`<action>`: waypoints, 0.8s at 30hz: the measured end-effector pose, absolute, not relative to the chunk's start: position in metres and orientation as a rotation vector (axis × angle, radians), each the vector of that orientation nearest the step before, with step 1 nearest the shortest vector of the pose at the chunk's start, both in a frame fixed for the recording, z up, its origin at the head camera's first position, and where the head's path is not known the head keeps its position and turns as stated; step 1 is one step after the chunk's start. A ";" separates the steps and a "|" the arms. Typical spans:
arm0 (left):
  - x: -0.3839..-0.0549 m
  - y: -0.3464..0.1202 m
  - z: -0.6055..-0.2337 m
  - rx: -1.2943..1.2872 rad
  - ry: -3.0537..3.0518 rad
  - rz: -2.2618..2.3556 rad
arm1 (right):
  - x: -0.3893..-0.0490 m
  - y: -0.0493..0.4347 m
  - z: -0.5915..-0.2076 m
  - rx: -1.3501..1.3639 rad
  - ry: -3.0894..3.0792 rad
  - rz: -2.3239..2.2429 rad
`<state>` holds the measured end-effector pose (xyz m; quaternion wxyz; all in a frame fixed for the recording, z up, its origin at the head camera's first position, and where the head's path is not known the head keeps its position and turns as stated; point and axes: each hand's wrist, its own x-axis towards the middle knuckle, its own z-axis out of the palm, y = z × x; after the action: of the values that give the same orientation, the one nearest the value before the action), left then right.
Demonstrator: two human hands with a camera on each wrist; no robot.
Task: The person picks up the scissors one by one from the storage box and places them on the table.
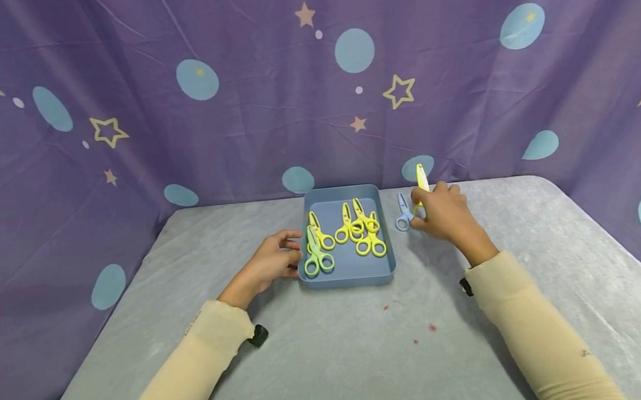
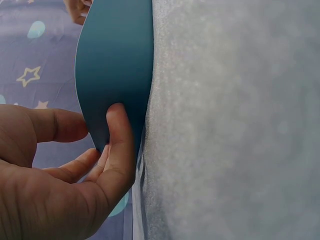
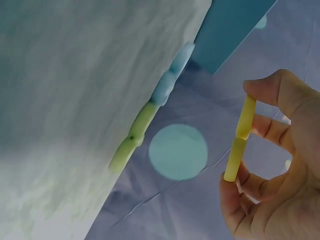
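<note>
A blue-grey plastic bin (image 1: 352,282) holds several yellow scissors (image 1: 370,244) and a pair of green scissors (image 1: 317,257). My left hand (image 1: 271,259) is at the bin's left side, its fingertips touching the outer wall (image 2: 112,65). Right of the bin, my right hand (image 1: 446,212) pinches a pair of yellow scissors (image 3: 240,137) by the handle loops, raised off the table with the blades (image 1: 422,178) pointing up. Beneath that hand, blue scissors (image 1: 403,213) lie on the table. Beside them lie green scissors (image 3: 132,137), mostly hidden in the head view.
A grey cloth covers the table (image 1: 344,361), with a few small red spots (image 1: 432,327) in front of the bin. Behind the table hangs a purple curtain (image 1: 270,128) with stars and dots. Each wrist carries a small black device (image 1: 259,335).
</note>
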<state>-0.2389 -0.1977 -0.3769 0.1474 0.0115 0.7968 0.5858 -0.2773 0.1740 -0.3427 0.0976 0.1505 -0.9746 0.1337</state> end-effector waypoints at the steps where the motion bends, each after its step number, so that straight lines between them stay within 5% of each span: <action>1: -0.239 -0.198 -0.377 0.032 2.293 1.685 | -0.278 0.177 -0.343 0.443 -2.884 0.401; 24: -0.240 -0.197 -0.377 0.039 2.293 1.678 | -0.300 0.235 -0.352 0.430 -3.013 0.526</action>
<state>-0.2404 -0.1975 -0.3770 0.1496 0.0135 0.7979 0.5838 -0.2998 0.2350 -0.3521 0.0264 0.1390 -0.9752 0.1701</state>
